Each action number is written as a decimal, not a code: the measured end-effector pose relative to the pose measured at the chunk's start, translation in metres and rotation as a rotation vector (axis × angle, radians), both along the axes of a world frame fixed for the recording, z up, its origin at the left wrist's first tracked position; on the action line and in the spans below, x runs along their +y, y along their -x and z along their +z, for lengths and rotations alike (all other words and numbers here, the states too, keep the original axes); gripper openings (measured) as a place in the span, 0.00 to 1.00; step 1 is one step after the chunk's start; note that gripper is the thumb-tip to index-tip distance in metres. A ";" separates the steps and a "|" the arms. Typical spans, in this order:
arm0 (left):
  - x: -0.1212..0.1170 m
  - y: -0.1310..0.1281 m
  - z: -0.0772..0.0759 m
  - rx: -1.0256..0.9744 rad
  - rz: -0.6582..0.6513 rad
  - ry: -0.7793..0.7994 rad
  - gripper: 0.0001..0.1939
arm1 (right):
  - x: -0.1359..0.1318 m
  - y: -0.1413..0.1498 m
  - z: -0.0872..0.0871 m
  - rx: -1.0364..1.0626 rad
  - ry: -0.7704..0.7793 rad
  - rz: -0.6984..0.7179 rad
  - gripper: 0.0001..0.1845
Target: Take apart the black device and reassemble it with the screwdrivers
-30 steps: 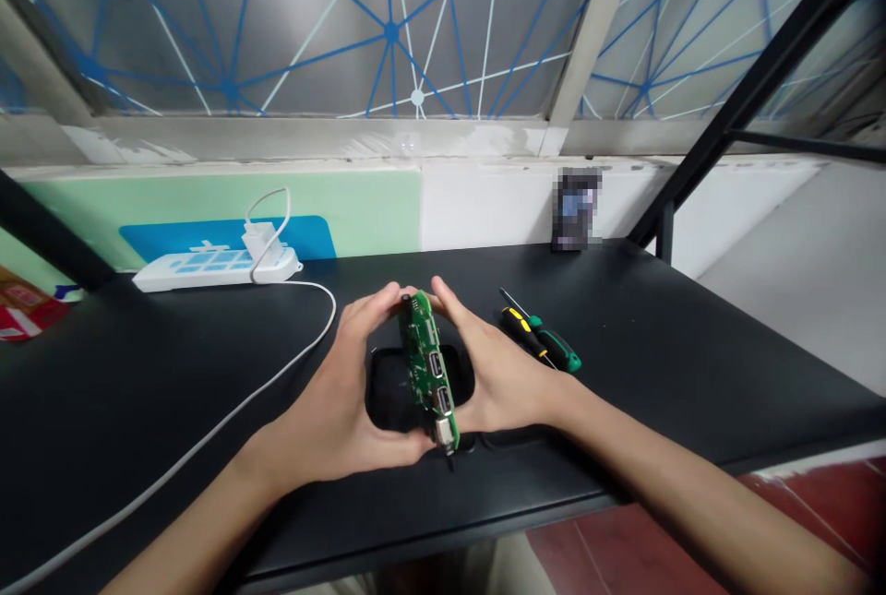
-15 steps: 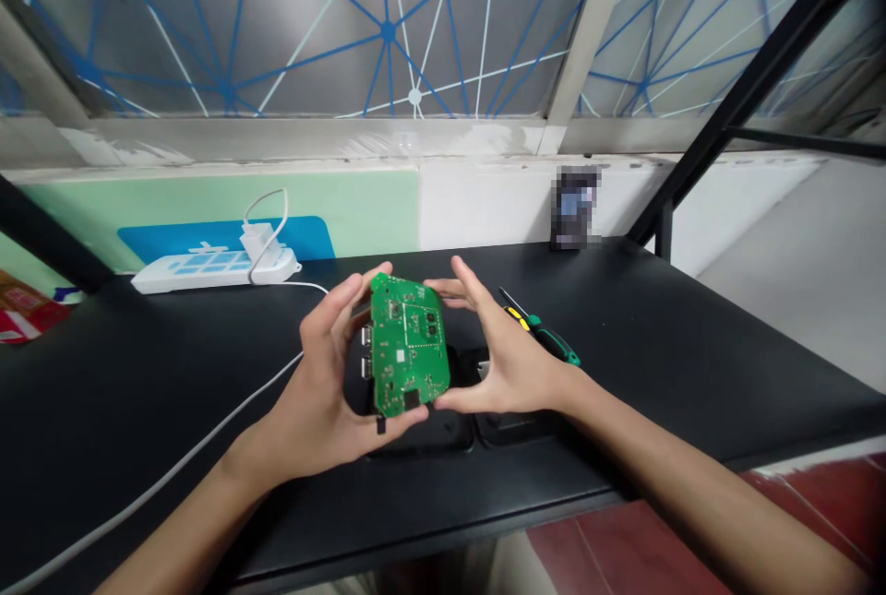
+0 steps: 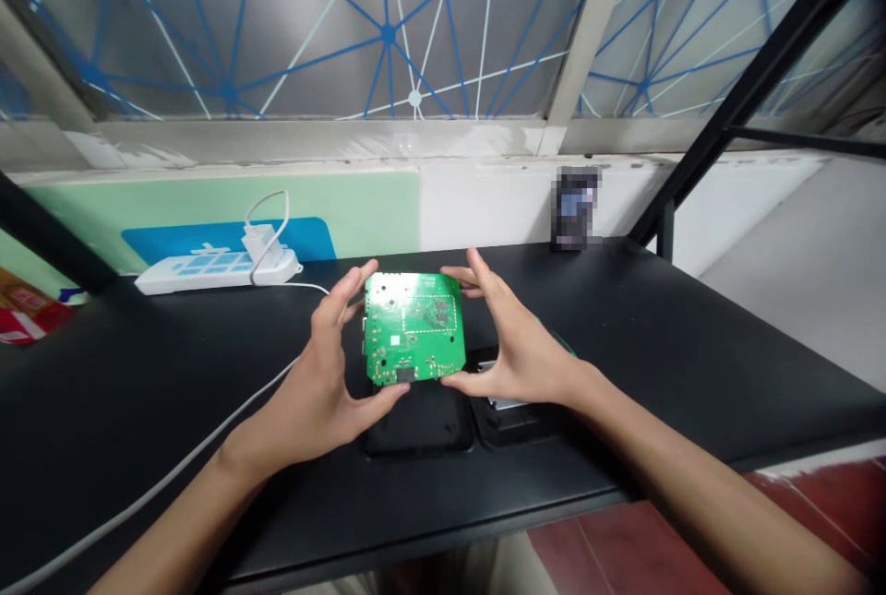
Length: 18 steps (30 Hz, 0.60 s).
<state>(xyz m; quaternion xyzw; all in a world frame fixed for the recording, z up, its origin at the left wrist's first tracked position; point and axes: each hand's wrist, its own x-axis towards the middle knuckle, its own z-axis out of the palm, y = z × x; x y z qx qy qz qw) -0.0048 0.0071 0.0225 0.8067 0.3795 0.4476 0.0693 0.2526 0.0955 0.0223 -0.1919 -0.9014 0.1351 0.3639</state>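
Note:
A green circuit board (image 3: 422, 327) is held up above the desk, its flat face toward me. My left hand (image 3: 322, 374) grips its left edge, thumb at the bottom and fingers at the top corner. My right hand (image 3: 522, 341) holds the right edge the same way, between thumb and fingers. Below the board a black plastic cover (image 3: 419, 424) lies on the desk. Beside it, partly hidden by my right hand, is a second black casing part (image 3: 519, 429) with a silver metal piece (image 3: 508, 402). Only a sliver of a green cord-like edge shows behind my right hand.
The black desk (image 3: 664, 364) runs back to the wall. A white power strip (image 3: 214, 270) with a plugged-in charger (image 3: 261, 244) stands at the back left, its white cable (image 3: 173, 466) crossing the desk. A pixelated dark object (image 3: 576, 208) leans at the back right; a red packet (image 3: 28, 314) lies far left.
The circuit board has turned from a slanted pose to face me more squarely, and light now glares on it. My right hand has shifted slightly right, covering the screwdriver seen earlier.

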 end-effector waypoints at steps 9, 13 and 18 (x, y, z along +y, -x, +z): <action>0.003 0.003 -0.002 0.081 0.057 -0.102 0.58 | -0.004 -0.001 0.002 -0.029 -0.046 0.012 0.71; 0.004 0.005 -0.002 0.068 0.042 -0.106 0.58 | -0.005 0.000 0.000 -0.040 -0.033 0.031 0.69; 0.004 0.008 -0.001 0.044 0.033 -0.080 0.58 | -0.005 0.001 -0.001 -0.032 -0.034 0.031 0.69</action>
